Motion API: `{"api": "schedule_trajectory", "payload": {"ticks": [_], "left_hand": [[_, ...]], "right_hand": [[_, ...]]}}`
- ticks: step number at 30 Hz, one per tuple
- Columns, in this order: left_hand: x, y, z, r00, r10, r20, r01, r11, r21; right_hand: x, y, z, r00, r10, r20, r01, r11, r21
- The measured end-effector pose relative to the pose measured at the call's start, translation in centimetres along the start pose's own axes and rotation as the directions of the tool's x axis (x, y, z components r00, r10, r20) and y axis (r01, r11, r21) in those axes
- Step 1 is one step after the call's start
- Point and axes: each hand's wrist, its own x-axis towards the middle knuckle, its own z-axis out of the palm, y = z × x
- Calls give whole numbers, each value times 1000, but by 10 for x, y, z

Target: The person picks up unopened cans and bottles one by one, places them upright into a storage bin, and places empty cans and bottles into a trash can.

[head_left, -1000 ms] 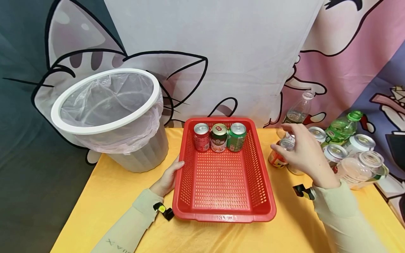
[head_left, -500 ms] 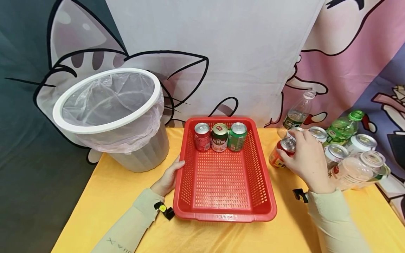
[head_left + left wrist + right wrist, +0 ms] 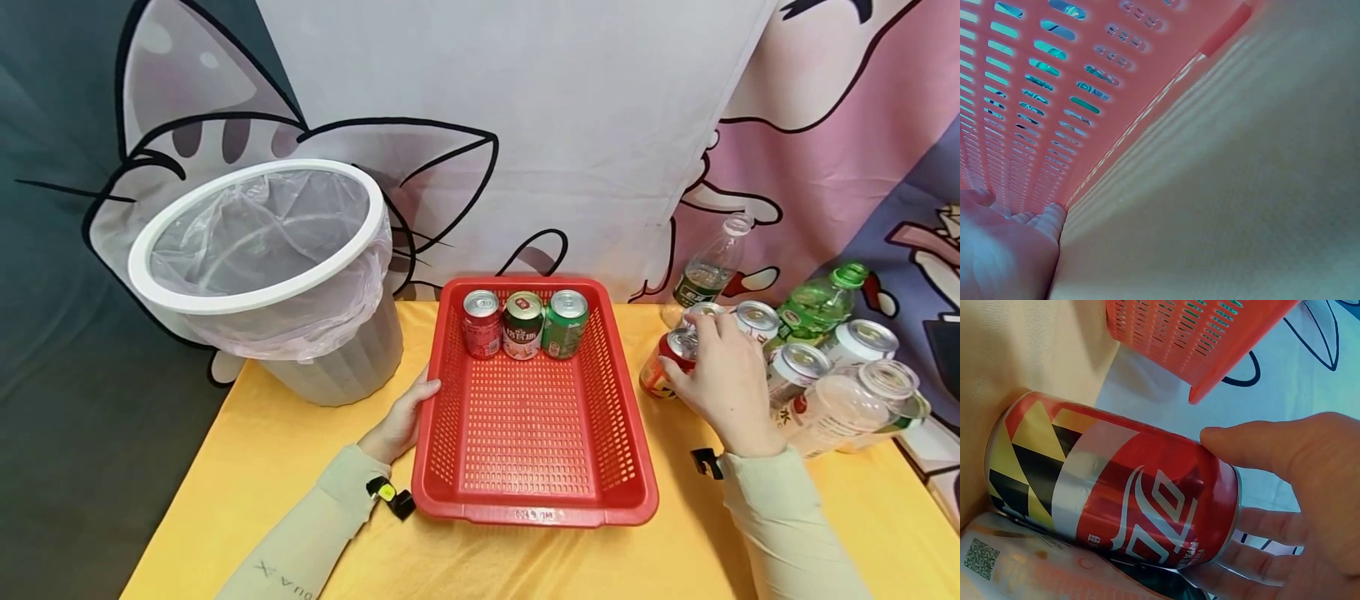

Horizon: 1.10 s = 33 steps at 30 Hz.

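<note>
Toward the worktop's (image 3: 270, 442) far edge, the red-and-yellow can (image 3: 1129, 481) stands upright within the right hand's (image 3: 731, 387) pinching grip, the left hand (image 3: 397, 423) grasping the basket (image 3: 525, 513).

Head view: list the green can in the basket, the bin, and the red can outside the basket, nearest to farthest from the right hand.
1. Red can: in the right hand's grip, just right of the basket.
2. Green can: inside the basket, rightmost in its row.
3. Bin: left of the basket, farthest away.
</note>
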Motion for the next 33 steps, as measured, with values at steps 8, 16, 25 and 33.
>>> {"api": "schedule_trajectory", "payload": {"ticks": [8, 16, 25, 33], "left_hand": [[1, 1, 0, 1000, -11, -18, 12, 1000, 6], [1, 2, 1, 999, -27, -27, 28, 1000, 11], [1, 2, 0, 1000, -2, -9, 2, 1000, 0], [0, 0, 0, 1000, 5, 1, -5, 1000, -5]], "right_hand": [[-2, -5, 3, 1000, -18, -12, 17, 1000, -12], [-4, -12, 7, 999, 30, 19, -31, 997, 72], [-4, -12, 6, 997, 65, 49, -69, 994, 86], [-4, -17, 5, 989, 105, 100, -114, 990, 85]]}}
